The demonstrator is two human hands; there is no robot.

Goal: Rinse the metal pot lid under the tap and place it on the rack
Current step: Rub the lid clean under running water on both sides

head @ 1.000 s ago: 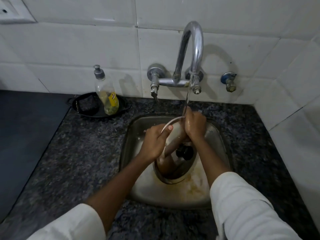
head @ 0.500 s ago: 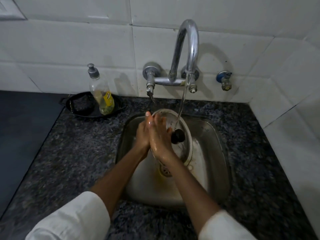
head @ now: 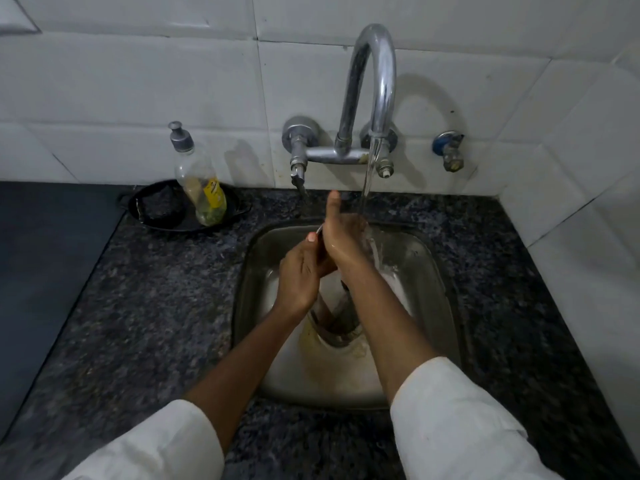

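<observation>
The metal pot lid (head: 338, 325) stands nearly on edge over the sink, mostly hidden by my hands. Only its thin top rim and its shiny lower part show. My left hand (head: 300, 276) grips the lid's left edge from the near side. My right hand (head: 343, 242) is clasped over the upper rim, thumb pointing up, fingers on the far side. Water from the curved chrome tap (head: 375, 81) runs onto my right hand and the lid. No rack is in view.
The steel sink (head: 427, 271) is set in a dark speckled counter (head: 156, 306) against white tiles. A soap bottle (head: 200, 181) stands in a black dish (head: 152, 211) at the back left. A small blue valve (head: 449, 154) sticks out right of the tap.
The lid has turned from showing its knob side to standing on edge. My right hand moved up onto the upper rim under the stream, and my left hand shifted lower.
</observation>
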